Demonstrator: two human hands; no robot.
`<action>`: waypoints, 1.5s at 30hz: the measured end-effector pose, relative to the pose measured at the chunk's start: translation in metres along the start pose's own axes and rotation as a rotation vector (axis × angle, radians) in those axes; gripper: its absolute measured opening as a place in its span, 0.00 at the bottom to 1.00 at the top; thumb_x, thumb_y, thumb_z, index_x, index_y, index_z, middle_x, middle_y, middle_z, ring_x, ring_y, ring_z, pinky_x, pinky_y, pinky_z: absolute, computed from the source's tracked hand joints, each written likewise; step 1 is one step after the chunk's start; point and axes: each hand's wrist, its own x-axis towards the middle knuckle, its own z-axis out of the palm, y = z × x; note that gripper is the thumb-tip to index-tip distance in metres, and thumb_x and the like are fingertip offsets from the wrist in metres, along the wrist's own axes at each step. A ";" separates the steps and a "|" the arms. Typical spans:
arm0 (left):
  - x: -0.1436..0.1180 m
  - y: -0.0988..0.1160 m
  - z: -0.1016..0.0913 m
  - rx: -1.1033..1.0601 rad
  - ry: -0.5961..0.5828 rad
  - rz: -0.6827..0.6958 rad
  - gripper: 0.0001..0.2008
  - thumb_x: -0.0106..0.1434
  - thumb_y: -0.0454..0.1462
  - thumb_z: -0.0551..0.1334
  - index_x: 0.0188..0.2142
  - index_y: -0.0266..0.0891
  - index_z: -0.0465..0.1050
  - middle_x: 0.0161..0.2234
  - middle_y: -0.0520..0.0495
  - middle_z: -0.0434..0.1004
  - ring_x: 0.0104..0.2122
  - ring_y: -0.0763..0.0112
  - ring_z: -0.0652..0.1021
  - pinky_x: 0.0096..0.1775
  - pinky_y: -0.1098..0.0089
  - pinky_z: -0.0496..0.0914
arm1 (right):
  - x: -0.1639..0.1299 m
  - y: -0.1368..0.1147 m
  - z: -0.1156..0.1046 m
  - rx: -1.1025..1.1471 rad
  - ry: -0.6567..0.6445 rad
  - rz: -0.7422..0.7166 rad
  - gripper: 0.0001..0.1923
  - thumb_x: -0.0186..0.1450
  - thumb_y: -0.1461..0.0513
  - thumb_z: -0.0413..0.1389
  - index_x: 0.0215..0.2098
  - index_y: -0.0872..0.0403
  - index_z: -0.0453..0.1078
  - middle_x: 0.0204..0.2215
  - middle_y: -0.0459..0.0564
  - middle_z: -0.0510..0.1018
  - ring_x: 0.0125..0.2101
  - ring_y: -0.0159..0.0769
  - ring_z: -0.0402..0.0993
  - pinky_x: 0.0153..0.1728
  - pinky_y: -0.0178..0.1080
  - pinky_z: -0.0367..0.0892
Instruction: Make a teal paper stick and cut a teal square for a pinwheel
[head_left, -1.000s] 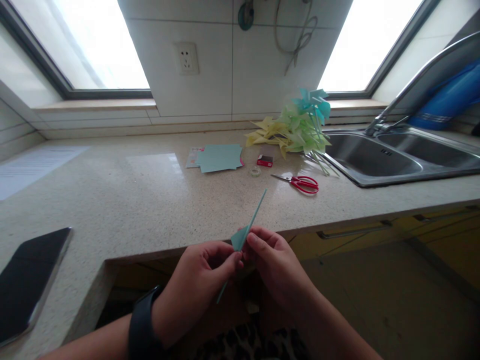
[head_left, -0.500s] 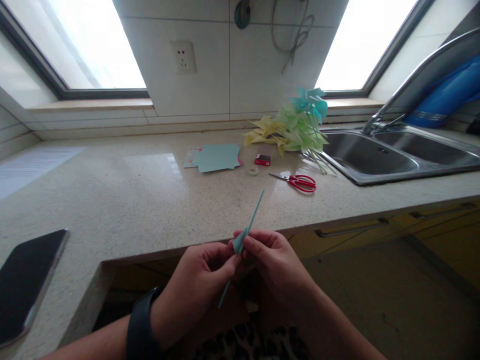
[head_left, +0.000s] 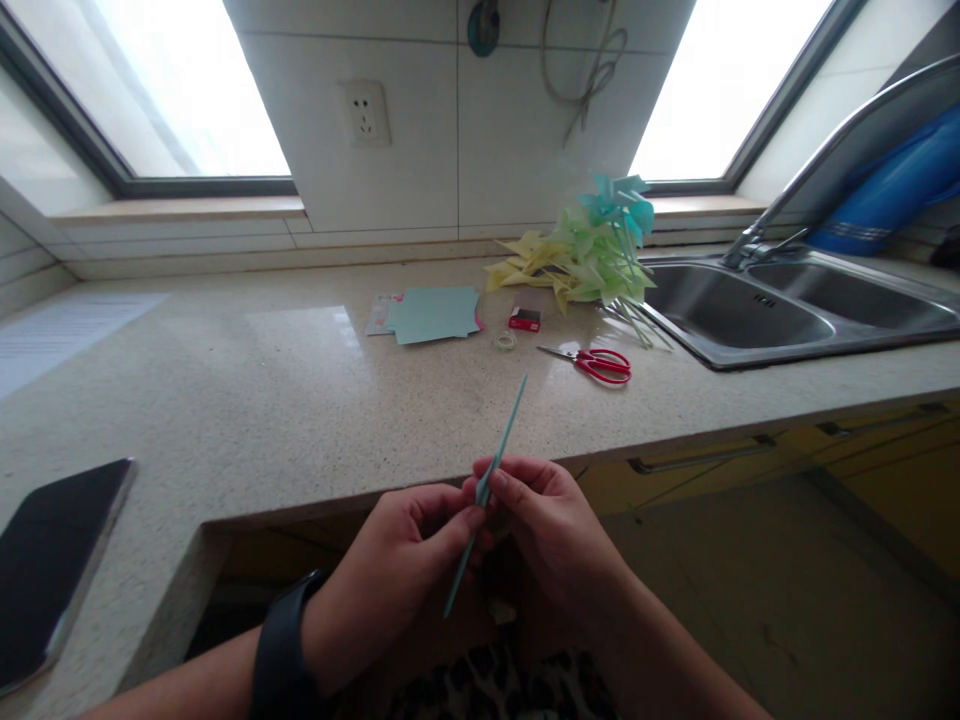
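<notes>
A thin light blue rolled paper stick (head_left: 511, 425) slants over the counter's front edge, its top end pointing up and to the right. My left hand (head_left: 409, 550), with a dark watch on the wrist, pinches its middle between thumb and fingers. Just above, the thumb and fingers of my right hand (head_left: 551, 525) are closed on the same stick. A small corner of paper lies nearly flat against the roll between my fingertips. Part of the stick's middle is hidden by my fingers.
Light blue paper sheets (head_left: 436, 315), a roll of tape (head_left: 506, 342), a small red box (head_left: 524, 319) and red-handled scissors (head_left: 604, 365) lie on the counter. Paper pinwheels (head_left: 592, 255) rest beside the sink (head_left: 720, 350). A phone (head_left: 56, 570) sits at left, near a printed sheet (head_left: 71, 335).
The loose paper corner on the stick has wrapped down against it and shows much smaller. The stick's lower end has shifted slightly right, while both hands stay closed on it.
</notes>
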 end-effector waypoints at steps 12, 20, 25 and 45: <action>0.004 -0.003 -0.004 0.020 -0.018 -0.018 0.12 0.61 0.44 0.68 0.31 0.36 0.81 0.26 0.48 0.79 0.25 0.71 0.73 0.30 0.70 0.65 | 0.002 0.001 0.002 0.032 0.096 -0.048 0.10 0.56 0.57 0.71 0.32 0.53 0.81 0.29 0.49 0.84 0.29 0.33 0.79 0.31 0.34 0.73; 0.003 -0.005 -0.003 -0.148 -0.147 -0.035 0.15 0.62 0.46 0.68 0.31 0.34 0.80 0.27 0.47 0.80 0.25 0.74 0.74 0.31 0.72 0.67 | -0.002 -0.005 0.007 0.149 -0.015 0.006 0.10 0.56 0.58 0.71 0.31 0.54 0.79 0.26 0.47 0.82 0.19 0.29 0.74 0.18 0.32 0.70; 0.002 -0.004 -0.001 -0.285 -0.208 -0.089 0.16 0.62 0.46 0.69 0.30 0.34 0.79 0.26 0.49 0.79 0.22 0.78 0.73 0.28 0.75 0.67 | -0.002 -0.010 0.007 0.178 -0.101 0.021 0.09 0.56 0.58 0.71 0.30 0.55 0.79 0.26 0.46 0.82 0.17 0.27 0.72 0.18 0.31 0.69; 0.003 -0.002 -0.008 0.034 -0.033 0.048 0.10 0.62 0.42 0.68 0.32 0.37 0.82 0.29 0.48 0.82 0.29 0.70 0.75 0.34 0.70 0.67 | 0.005 -0.007 0.006 0.106 0.089 -0.067 0.09 0.50 0.61 0.75 0.24 0.53 0.80 0.24 0.46 0.84 0.26 0.27 0.79 0.29 0.28 0.72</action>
